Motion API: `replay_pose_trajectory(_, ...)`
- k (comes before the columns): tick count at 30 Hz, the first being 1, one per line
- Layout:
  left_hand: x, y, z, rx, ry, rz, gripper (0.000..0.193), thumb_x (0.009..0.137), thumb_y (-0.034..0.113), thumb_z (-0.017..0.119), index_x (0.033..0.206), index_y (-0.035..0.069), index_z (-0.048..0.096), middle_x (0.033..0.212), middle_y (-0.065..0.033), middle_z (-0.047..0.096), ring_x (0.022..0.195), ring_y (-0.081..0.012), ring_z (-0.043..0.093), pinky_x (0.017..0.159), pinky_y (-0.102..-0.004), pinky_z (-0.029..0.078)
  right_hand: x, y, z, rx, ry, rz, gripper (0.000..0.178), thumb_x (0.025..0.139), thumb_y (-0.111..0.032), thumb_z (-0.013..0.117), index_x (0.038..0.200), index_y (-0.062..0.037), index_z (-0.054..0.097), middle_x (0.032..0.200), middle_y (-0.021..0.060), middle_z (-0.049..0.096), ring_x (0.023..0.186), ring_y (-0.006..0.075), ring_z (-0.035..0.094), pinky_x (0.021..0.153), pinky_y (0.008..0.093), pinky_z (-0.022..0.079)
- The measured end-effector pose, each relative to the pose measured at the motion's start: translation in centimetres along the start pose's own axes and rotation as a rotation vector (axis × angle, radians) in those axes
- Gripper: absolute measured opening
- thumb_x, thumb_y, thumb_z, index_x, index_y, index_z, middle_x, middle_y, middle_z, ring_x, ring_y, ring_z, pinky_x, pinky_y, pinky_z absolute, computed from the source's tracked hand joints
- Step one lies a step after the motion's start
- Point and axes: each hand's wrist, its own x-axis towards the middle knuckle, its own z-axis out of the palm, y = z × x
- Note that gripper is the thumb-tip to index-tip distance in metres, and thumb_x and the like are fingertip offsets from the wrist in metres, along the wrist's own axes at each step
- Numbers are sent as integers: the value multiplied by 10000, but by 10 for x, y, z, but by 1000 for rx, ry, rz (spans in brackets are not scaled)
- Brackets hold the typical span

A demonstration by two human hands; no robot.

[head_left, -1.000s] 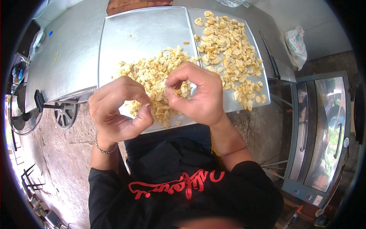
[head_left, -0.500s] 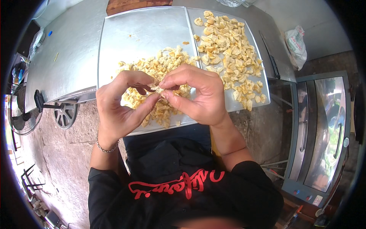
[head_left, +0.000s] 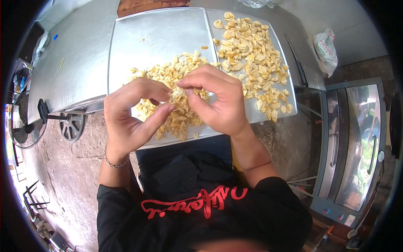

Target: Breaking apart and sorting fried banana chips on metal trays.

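Over a heap of pale yellow torn pieces (head_left: 178, 119) that look like bread, my two hands are close together. My left hand (head_left: 136, 111) has its thumb lowered away from the curled forefinger, with a gap between the tips. My right hand (head_left: 218, 96) pinches with thumb and forefinger at a small pale bread piece, hard to tell from the heap behind it. The heap lies on the near part of a metal tray (head_left: 159, 35). To the right, a second tray (head_left: 212, 27) carries larger torn pieces (head_left: 252, 54), some with golden crust.
A long knife (head_left: 299, 63) lies on the metal table (head_left: 79, 63) right of the trays. Beyond the trays is a wooden board (head_left: 147, 6). A white plastic bag (head_left: 325, 50) stands at the far right, above a metal cabinet (head_left: 357, 147). A fan (head_left: 29, 122) is at left.
My left thumb has dropped away from the forefinger, and the fingertips of my two hands have drawn slightly apart. My right hand has shifted a little up and away from the left thumb.
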Motion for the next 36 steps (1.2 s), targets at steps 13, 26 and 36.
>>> replay_pose_trajectory(13, 3, 0, 6, 296, -7, -101, 151, 831, 14, 891, 899, 21, 755, 867, -83, 744, 844, -279, 753, 784, -347, 585, -1, 4, -4, -231, 18, -54, 169, 844, 56, 830, 1005, 19, 794, 920, 118, 771, 810, 196, 734, 712, 303, 566)
replay_pose_trajectory(26, 1, -2, 4, 211, -6, -104, 119, 889, -1, 846, 993, -13, 789, 959, -125, 800, 871, -264, 777, 780, -338, 586, 1, 5, -4, -220, 51, -35, 225, 826, 120, 793, 1027, 19, 780, 976, 111, 761, 824, 195, 708, 724, 297, 554)
replay_pose_trajectory(36, -1, 6, 0, 222, -22, -225, 88, 926, 31, 835, 985, -16, 790, 899, -135, 785, 827, -265, 773, 748, -340, 589, 1, 1, -10, -232, 22, -12, 129, 873, 68, 804, 994, 23, 801, 879, 110, 771, 820, 212, 729, 741, 304, 562)
